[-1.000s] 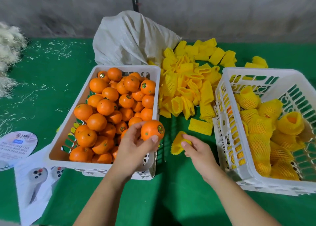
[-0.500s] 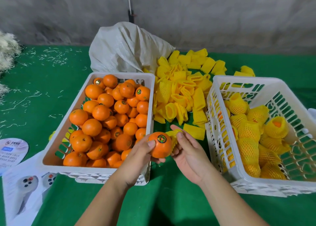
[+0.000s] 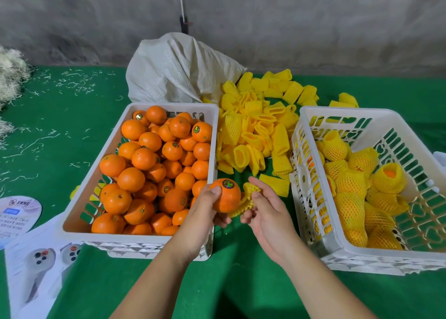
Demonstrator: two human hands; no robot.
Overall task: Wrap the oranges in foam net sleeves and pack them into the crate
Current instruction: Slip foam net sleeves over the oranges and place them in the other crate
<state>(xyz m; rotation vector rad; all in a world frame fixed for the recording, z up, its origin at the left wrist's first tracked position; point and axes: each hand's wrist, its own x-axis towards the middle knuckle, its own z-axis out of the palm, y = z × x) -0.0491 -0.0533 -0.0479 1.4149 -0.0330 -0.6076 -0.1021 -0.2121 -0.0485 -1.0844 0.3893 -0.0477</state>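
Observation:
My left hand [image 3: 202,211] grips an orange [image 3: 226,196] with a round sticker on top, just off the near right corner of the left crate [image 3: 84,193]. That white crate is heaped with several bare oranges [image 3: 154,164]. My right hand [image 3: 265,207] pinches a yellow foam net sleeve [image 3: 245,199] that touches the orange's right side. The right white crate [image 3: 311,193] holds several oranges wrapped in yellow net [image 3: 354,185]. A pile of loose yellow sleeves [image 3: 255,130] lies between the crates, further back.
A white woven sack [image 3: 178,69] lies behind the left crate. Printed leaflets [image 3: 31,253] sit at the near left on the green table cover [image 3: 48,130]. Pale shredded fibre [image 3: 9,77] is at the far left. A grey wall rises behind.
My left hand carried the orange from over the left crate's edge rightward into the gap. My right hand lifted a sleeve off the cloth and brought it against the orange.

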